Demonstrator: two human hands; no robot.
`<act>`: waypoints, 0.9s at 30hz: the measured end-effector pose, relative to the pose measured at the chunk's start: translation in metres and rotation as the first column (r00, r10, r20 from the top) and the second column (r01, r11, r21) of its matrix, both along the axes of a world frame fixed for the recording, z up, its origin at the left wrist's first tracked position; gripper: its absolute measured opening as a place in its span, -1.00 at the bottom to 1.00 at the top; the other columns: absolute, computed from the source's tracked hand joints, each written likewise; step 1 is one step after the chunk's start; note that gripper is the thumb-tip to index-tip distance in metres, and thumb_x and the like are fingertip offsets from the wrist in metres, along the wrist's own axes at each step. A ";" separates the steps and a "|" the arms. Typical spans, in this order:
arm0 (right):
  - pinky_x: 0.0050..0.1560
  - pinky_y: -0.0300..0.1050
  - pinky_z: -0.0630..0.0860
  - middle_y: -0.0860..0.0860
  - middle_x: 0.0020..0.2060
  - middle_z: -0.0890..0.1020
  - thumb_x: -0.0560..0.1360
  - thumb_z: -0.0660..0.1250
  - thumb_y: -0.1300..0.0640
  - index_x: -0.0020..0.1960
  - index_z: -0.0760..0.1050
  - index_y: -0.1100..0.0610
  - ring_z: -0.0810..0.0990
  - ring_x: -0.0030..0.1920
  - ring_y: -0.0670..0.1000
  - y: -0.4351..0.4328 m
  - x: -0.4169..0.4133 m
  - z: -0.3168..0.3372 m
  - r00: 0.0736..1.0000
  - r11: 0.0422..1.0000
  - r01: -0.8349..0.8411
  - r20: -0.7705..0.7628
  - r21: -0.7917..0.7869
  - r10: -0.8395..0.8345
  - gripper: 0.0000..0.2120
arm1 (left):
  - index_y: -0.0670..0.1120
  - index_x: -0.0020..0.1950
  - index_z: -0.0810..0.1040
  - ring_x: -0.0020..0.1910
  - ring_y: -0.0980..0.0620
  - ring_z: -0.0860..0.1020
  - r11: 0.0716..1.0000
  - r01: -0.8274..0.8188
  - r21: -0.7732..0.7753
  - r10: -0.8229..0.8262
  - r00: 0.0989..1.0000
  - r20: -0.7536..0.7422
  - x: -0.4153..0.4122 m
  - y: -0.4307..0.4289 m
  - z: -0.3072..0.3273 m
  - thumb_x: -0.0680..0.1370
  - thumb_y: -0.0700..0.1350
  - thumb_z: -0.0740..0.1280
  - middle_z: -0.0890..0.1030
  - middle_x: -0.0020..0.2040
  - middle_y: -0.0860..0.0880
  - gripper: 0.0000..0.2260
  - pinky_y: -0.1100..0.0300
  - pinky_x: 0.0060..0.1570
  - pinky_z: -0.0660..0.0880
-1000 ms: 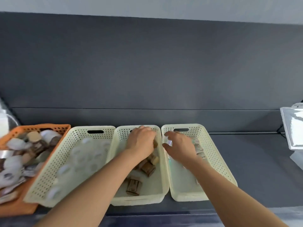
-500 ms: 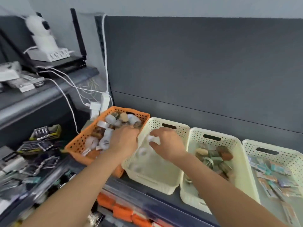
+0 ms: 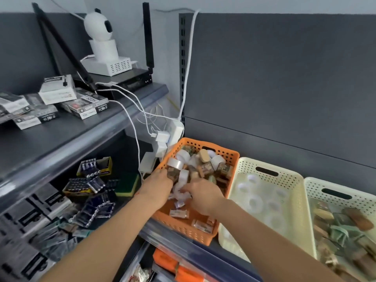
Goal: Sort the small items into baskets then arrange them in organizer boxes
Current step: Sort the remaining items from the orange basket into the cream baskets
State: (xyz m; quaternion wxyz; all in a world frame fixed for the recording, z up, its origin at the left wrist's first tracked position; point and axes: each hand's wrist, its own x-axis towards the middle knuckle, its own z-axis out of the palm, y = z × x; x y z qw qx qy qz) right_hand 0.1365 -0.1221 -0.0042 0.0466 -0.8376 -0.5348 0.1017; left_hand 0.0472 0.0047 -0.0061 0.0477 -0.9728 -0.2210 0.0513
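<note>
The orange basket (image 3: 232, 159) is heaped at its far end with tape rolls (image 3: 181, 156) and small boxes, so the left grip (image 3: 160, 188) and right grip (image 3: 203, 197) crowd its nearer half side by side. Above the baskets the way lies open to the dark back panel (image 3: 284, 78). The cream basket (image 3: 284, 180) just right shows bare floor between its rolls. Leftward the upper shelf (image 3: 71, 135) overhangs, and a power strip (image 3: 176, 129) with white cables hangs beside the orange basket's far left corner

- A dark grey back panel (image 3: 284, 78) stands behind the shelving, with a pale wall (image 3: 264, 4) above it.
- A dark shelf (image 3: 61, 137) juts out at left.
- A white cable (image 3: 189, 58) runs down beside a slotted upright (image 3: 182, 37).
- The light is soft and even.
</note>
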 end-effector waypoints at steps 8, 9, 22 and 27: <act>-0.18 -0.04 0.46 0.10 0.07 0.57 0.51 0.20 0.32 0.21 0.52 0.09 0.57 0.08 0.14 0.027 -0.001 -0.018 0.965 0.979 0.064 0.264 -0.193 -0.011 -0.67 | -0.22 0.20 0.52 0.20 -0.14 0.41 0.988 0.142 0.064 -0.138 0.989 -0.061 0.008 0.020 -0.001 0.56 -0.23 0.24 0.31 0.31 -0.14 -0.77 0.01 0.10 0.49; -0.15 -0.04 0.49 0.09 0.07 0.57 0.52 0.21 0.31 0.21 0.53 0.08 0.57 0.08 0.14 0.027 0.000 -0.019 0.966 0.983 0.064 0.260 -0.173 -0.017 -0.68 | -0.22 0.16 0.54 0.19 -0.15 0.41 0.983 0.170 0.074 -0.166 0.984 -0.066 0.009 0.021 0.001 0.55 -0.24 0.25 0.30 0.31 -0.14 -0.79 0.02 0.06 0.50; -0.29 -0.03 0.45 0.09 -0.16 0.59 0.56 0.26 0.02 0.16 0.58 0.06 0.57 -0.17 0.18 -0.043 0.041 0.023 0.928 0.696 0.279 -0.001 0.662 -0.372 -0.76 | 0.11 -0.19 0.56 -0.02 0.06 0.47 0.834 0.237 -0.499 -0.031 0.922 0.386 0.065 -0.008 0.056 0.40 0.02 0.50 0.44 -0.06 0.15 -0.87 0.12 -0.05 0.39; -0.29 -0.09 0.40 0.04 -0.18 0.56 0.57 0.21 -0.04 0.19 0.55 -0.01 0.56 -0.17 0.11 -0.101 0.074 0.018 0.831 0.661 0.487 -0.069 0.570 -0.552 -0.74 | 0.01 -0.07 0.58 -0.08 0.04 0.44 0.814 0.360 -0.456 -0.123 0.874 0.470 0.098 -0.083 0.042 0.45 0.03 0.44 0.44 -0.07 0.12 -0.86 0.14 -0.17 0.38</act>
